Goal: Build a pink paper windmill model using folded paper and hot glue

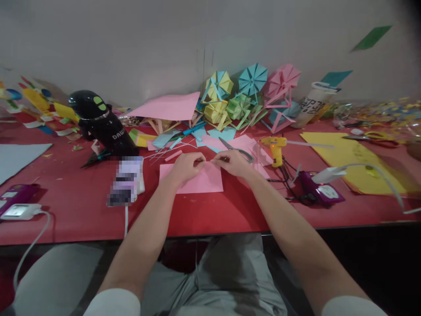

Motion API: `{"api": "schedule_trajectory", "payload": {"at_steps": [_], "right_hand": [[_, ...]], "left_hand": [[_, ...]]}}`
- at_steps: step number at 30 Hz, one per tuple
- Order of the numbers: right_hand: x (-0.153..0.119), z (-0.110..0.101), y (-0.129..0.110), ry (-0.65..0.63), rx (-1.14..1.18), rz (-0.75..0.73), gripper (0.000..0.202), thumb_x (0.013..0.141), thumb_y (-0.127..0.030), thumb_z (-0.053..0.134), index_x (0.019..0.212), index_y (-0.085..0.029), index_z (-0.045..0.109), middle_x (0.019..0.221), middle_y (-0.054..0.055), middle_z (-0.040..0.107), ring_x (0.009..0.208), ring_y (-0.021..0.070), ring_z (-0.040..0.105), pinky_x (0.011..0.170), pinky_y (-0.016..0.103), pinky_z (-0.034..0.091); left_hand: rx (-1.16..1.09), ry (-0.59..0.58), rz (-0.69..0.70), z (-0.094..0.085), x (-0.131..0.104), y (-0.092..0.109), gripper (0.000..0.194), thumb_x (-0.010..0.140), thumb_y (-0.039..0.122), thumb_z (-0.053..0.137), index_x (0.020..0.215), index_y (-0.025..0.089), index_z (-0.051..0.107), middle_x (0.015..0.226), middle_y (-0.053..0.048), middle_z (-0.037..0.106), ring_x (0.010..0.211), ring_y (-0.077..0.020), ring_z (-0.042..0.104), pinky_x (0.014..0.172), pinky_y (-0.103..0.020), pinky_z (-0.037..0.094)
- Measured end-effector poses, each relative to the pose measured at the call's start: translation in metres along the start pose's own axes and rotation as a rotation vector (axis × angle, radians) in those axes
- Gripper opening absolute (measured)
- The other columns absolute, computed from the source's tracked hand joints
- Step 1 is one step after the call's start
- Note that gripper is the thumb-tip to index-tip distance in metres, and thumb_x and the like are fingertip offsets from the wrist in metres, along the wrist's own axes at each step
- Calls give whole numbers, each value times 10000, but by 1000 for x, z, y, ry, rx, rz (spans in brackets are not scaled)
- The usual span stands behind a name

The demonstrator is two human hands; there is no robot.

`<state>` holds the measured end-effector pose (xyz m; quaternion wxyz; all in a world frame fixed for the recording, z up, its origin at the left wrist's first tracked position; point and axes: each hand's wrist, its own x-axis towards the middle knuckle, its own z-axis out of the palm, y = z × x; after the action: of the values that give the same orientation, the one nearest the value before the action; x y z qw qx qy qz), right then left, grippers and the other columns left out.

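A sheet of pink paper (205,183) lies on the red table in front of me. My left hand (188,167) is closed at its far edge, thumb and fingers pinching the paper. Close beside it, my right hand (234,163) also pinches the far edge, with a small gap between the two sets of fingertips. What the fingertips do in detail is too small to make out. Behind my right hand, partly covered by it, are scissors (245,154) on pink paper scraps. A small pink paper roll (173,156) rests just beyond my left hand.
Folded paper umbrellas (252,80) stand along the wall. On the right are a yellow glue gun (276,149), a purple power strip (320,188) with cables, and yellow paper (358,169). A phone (126,181) and a black bottle (105,125) are on the left.
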<state>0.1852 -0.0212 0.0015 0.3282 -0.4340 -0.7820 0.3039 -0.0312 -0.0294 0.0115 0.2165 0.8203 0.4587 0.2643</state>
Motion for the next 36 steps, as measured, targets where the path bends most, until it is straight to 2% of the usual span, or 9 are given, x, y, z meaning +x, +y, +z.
{"api": "schedule_trajectory", "payload": {"at_steps": [4, 12, 16, 19, 21, 25, 28, 31, 36], "right_hand": [[0, 7, -1, -13, 59, -54, 194, 832, -320, 585, 873, -178, 712, 863, 62, 730, 767, 174, 629, 722, 296, 474], [2, 8, 1, 26, 20, -52, 176, 810, -282, 574, 815, -174, 714, 816, 57, 738, 732, 172, 636, 709, 302, 479], [1, -6, 8, 124, 15, -4, 148, 772, -266, 583, 755, -181, 704, 791, 54, 730, 712, 173, 624, 708, 313, 477], [0, -16, 12, 251, 65, 31, 183, 785, -328, 596, 742, -177, 690, 760, 56, 702, 679, 169, 599, 667, 311, 463], [0, -18, 9, 286, 111, 35, 240, 809, -390, 596, 768, -174, 692, 777, 63, 696, 692, 171, 595, 658, 306, 456], [0, -5, -5, 139, 127, -16, 287, 819, -443, 611, 871, -181, 715, 869, 63, 710, 785, 180, 608, 706, 296, 461], [0, 9, -12, 43, 93, -33, 270, 829, -402, 574, 836, -173, 717, 782, 41, 687, 721, 159, 571, 679, 281, 437], [1, 15, -13, 53, 57, -36, 293, 837, -405, 556, 806, -165, 722, 743, 37, 670, 678, 147, 537, 653, 277, 411], [0, 11, -14, 127, -14, -59, 272, 853, -386, 561, 803, -184, 737, 791, 50, 707, 689, 157, 555, 665, 289, 418]], "left_hand": [[-4, 49, -1, 9, 2, 2, 144, 850, 201, 519, 804, 199, 655, 829, -34, 709, 786, -178, 617, 731, -313, 447], [-14, 84, -30, 6, 3, -2, 154, 833, 195, 525, 785, 205, 671, 819, -27, 723, 769, -178, 624, 737, -321, 450], [10, 141, -64, -4, 2, -11, 150, 812, 174, 533, 757, 197, 671, 787, -32, 709, 758, -180, 617, 734, -323, 451], [15, 207, -90, -10, 1, -15, 145, 806, 168, 538, 763, 195, 674, 801, -35, 713, 776, -186, 616, 742, -327, 453], [-12, 215, -59, -10, 2, -12, 136, 811, 177, 544, 762, 191, 670, 804, -36, 715, 776, -182, 618, 750, -324, 456], [-78, 161, 48, 0, 2, -1, 130, 833, 203, 547, 780, 181, 663, 817, -42, 719, 773, -172, 627, 758, -314, 468], [-131, 148, 90, 7, 2, 6, 130, 836, 197, 535, 862, 185, 661, 884, -47, 725, 812, -170, 638, 770, -304, 485], [-133, 155, 75, 9, 2, 9, 121, 827, 207, 539, 866, 189, 652, 863, -35, 715, 794, -161, 625, 755, -291, 487], [-123, 177, 14, 6, 4, 8, 89, 798, 235, 565, 782, 186, 637, 785, -14, 687, 732, -148, 586, 688, -280, 456]]}}
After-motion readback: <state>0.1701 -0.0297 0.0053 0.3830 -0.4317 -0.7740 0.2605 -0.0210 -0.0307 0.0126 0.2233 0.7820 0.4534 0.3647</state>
